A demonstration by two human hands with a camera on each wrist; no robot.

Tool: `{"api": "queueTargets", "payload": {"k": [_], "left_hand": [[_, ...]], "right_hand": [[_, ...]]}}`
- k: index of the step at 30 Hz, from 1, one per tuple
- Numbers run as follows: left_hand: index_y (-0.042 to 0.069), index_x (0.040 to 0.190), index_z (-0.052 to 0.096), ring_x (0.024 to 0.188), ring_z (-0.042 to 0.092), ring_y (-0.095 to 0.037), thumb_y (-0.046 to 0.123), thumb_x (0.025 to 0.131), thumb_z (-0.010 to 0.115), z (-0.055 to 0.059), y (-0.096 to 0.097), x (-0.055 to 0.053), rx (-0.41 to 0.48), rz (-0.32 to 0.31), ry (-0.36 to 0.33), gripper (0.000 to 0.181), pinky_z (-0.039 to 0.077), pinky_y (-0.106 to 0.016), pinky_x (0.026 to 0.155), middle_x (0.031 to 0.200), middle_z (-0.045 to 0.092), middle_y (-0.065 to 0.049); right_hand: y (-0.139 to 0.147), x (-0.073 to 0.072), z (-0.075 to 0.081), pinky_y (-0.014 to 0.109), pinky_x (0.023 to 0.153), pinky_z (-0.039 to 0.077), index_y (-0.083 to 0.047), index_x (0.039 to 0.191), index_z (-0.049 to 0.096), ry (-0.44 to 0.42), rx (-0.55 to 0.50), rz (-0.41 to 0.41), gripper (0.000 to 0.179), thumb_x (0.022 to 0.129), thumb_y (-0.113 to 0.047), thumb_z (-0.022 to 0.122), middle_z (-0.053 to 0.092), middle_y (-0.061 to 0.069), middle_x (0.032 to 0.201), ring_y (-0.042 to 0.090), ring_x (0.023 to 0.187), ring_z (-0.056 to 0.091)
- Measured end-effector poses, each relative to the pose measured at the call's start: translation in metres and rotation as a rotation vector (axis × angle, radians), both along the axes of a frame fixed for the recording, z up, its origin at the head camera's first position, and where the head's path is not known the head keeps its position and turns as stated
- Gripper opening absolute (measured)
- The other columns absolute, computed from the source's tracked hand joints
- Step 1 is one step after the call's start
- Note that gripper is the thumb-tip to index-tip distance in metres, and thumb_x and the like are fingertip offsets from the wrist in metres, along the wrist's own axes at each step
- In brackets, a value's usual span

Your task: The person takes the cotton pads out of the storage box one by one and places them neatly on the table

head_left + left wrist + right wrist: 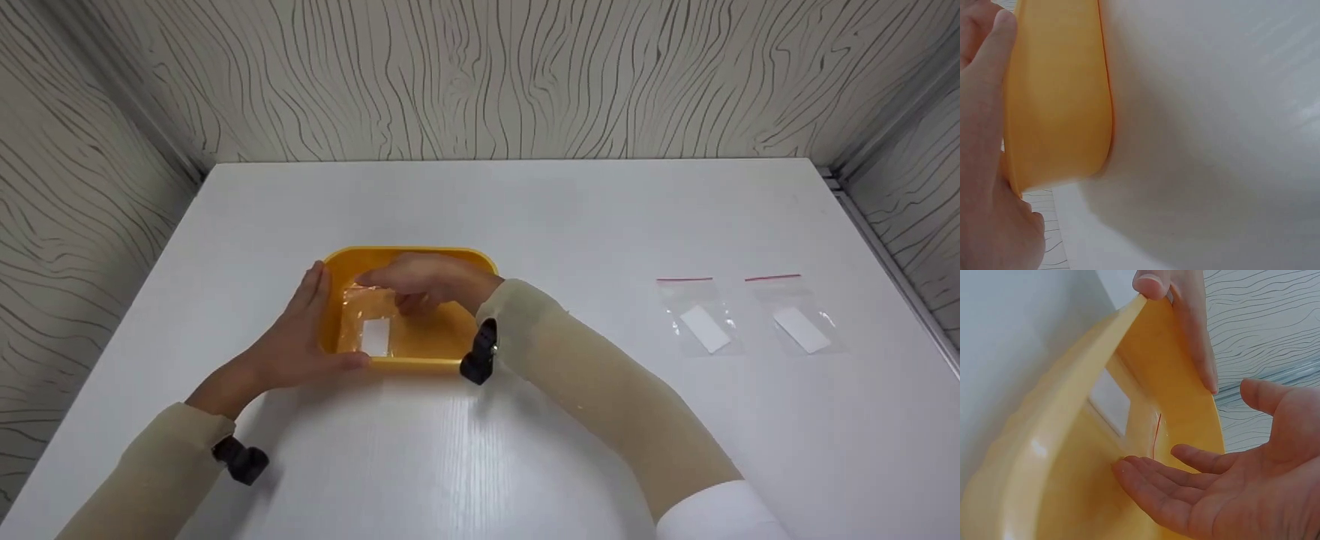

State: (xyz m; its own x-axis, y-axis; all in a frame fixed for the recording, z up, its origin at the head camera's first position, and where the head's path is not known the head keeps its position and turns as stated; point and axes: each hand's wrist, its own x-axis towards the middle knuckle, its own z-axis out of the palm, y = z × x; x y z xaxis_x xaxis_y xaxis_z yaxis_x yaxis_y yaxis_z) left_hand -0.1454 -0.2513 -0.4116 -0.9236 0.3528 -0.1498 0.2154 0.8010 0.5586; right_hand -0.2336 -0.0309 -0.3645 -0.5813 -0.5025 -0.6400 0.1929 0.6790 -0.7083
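A yellow plastic bin (427, 363) stands on the white table. My left hand (289, 345) grips its left end, the thumb at the front rim and the fingers along the left side. Inside the bin lies a clear zip bag (367, 306) with a white rectangular piece (376, 337) in it. My right hand (431, 277) reaches down into the bin, over the upper right part of that bag. In the right wrist view the right hand (1230, 489) has loosely bent, relaxed fingers, and nothing shows in its palm. The bag's red seal line (1157, 433) shows just past the fingertips.
Two more clear zip bags with red seal strips lie side by side on the right of the table: one nearer bag (705, 328) and one farther right (801, 328), each holding a white piece. Wood-grain patterned walls (480, 82) enclose the white table (570, 217).
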Motion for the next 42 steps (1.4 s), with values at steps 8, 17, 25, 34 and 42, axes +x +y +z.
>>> {"api": "queueTargets", "payload": {"k": [8, 17, 25, 34, 42], "left_hand": [[0.001, 0.159, -0.014, 0.155, -0.006, -0.039, 0.067, 0.079, 0.076, -0.0009, 0.0002, -0.0009, -0.008, -0.001, 0.002, 0.137, 0.016, -0.061, 0.120, 0.168, -0.019, -0.015], [0.002, 0.159, -0.015, 0.155, -0.007, -0.038, 0.066, 0.079, 0.076, -0.0034, -0.0003, -0.0028, 0.002, -0.001, 0.000, 0.137, 0.017, -0.061, 0.121, 0.168, -0.021, -0.014], [-0.001, 0.159, -0.012, 0.155, -0.006, -0.039, 0.065, 0.080, 0.076, -0.0022, -0.0003, -0.0018, 0.003, -0.008, 0.002, 0.135, 0.016, -0.063, 0.120, 0.168, -0.018, -0.015], [0.000, 0.159, -0.013, 0.155, -0.006, -0.039, 0.066, 0.080, 0.076, -0.0026, 0.0001, -0.0014, -0.001, 0.003, -0.002, 0.136, 0.016, -0.062, 0.120, 0.168, -0.019, -0.015], [0.001, 0.160, -0.012, 0.155, -0.004, -0.040, 0.066, 0.080, 0.075, -0.0016, 0.0007, -0.0007, 0.002, -0.005, 0.014, 0.135, 0.018, -0.061, 0.120, 0.168, -0.017, -0.016]], "right_hand": [[-0.0015, 0.0004, -0.0042, 0.047, 0.113, 0.040, -0.009, 0.141, 0.054, 0.002, 0.000, -0.023, 0.064, 0.098, -0.057, 0.058, 0.062, 0.010, 0.132, 0.028, 0.123, 0.056], [-0.0015, 0.0020, -0.0048, 0.046, 0.106, 0.043, -0.014, 0.135, 0.062, 0.090, -0.003, 0.016, 0.054, 0.099, -0.054, 0.057, 0.059, 0.009, 0.128, 0.030, 0.121, 0.052], [-0.0038, 0.0012, -0.0078, 0.042, 0.098, 0.042, -0.010, 0.134, 0.060, 0.091, -0.002, 0.057, 0.058, 0.100, -0.057, 0.054, 0.056, 0.009, 0.114, 0.028, 0.120, 0.050], [-0.0027, 0.0029, -0.0037, 0.031, 0.082, 0.041, -0.003, 0.129, 0.060, 0.091, 0.017, 0.069, 0.059, 0.101, -0.055, 0.054, 0.046, 0.005, 0.086, 0.021, 0.088, 0.050], [-0.0043, 0.0048, -0.0002, 0.034, 0.089, 0.046, -0.002, 0.134, 0.057, 0.038, -0.016, 0.037, 0.063, 0.100, -0.054, 0.057, 0.049, 0.009, 0.095, 0.024, 0.097, 0.053]]}}
